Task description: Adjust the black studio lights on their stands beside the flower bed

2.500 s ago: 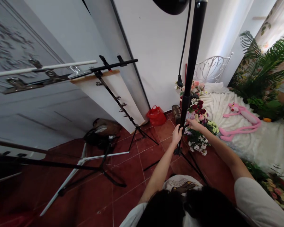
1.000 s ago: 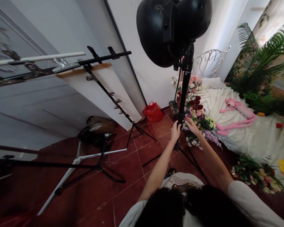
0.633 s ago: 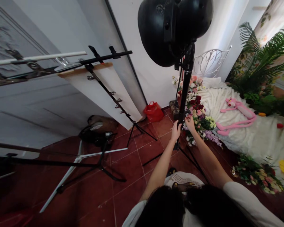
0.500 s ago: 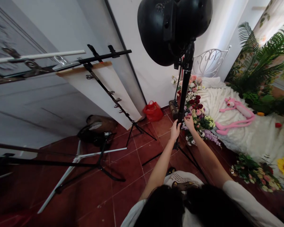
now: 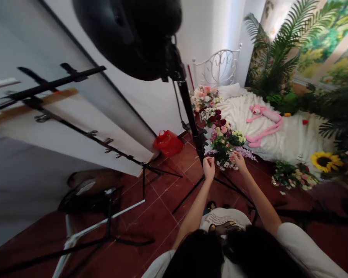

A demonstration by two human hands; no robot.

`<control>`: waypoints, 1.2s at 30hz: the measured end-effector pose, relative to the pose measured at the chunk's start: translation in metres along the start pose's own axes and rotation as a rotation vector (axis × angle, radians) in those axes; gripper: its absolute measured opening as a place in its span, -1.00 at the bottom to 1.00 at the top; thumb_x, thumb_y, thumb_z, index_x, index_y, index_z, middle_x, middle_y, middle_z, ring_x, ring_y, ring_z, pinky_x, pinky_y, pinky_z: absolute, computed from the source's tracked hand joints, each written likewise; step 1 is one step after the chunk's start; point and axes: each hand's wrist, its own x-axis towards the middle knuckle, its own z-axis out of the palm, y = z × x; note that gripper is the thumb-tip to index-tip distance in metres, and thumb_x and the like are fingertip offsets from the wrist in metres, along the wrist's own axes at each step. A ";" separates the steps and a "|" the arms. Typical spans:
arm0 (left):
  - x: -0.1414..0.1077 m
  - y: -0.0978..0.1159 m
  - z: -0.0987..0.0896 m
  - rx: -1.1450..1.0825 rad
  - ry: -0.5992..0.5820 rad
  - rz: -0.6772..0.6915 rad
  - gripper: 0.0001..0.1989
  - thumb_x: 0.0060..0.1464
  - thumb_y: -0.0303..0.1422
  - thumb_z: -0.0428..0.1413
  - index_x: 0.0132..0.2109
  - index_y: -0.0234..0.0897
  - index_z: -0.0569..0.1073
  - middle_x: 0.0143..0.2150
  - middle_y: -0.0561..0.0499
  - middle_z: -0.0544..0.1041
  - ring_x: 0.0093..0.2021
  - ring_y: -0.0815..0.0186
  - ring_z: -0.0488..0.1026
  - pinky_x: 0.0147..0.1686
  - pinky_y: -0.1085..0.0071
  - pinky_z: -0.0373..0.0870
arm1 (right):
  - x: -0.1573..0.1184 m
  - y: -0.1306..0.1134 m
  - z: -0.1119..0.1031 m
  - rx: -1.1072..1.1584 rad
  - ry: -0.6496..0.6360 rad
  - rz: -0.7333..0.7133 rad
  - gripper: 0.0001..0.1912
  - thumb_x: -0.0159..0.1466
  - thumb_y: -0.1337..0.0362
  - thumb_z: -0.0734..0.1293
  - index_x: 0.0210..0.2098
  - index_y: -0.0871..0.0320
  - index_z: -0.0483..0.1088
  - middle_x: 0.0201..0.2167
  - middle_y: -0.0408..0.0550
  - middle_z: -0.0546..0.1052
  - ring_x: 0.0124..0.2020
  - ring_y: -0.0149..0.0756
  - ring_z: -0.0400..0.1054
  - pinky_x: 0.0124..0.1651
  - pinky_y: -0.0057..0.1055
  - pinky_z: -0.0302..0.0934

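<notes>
Your left hand [image 5: 209, 168] curls loosely beside the lamp stand [image 5: 189, 108], which rises toward eleven o'clock to the lamp [image 5: 130, 42]. Your right hand [image 5: 239, 160], fingers bent, is apart from the stand, near the flowers [image 5: 222, 141]. Whether either grips anything, I cannot tell. The pink toy [image 5: 272, 115] lies at two o'clock.
</notes>
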 end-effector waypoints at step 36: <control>-0.245 0.125 0.180 -0.274 -1.490 0.594 -0.62 0.20 -0.14 -0.11 0.05 -0.23 0.33 0.02 -0.11 0.42 0.06 0.26 0.34 0.09 0.27 0.24 | -0.280 0.061 -0.200 0.562 0.936 -0.084 -0.83 0.14 0.20 0.37 -0.36 0.15 0.35 -0.45 -0.09 0.58 -0.44 -0.40 0.49 -0.31 -0.49 0.40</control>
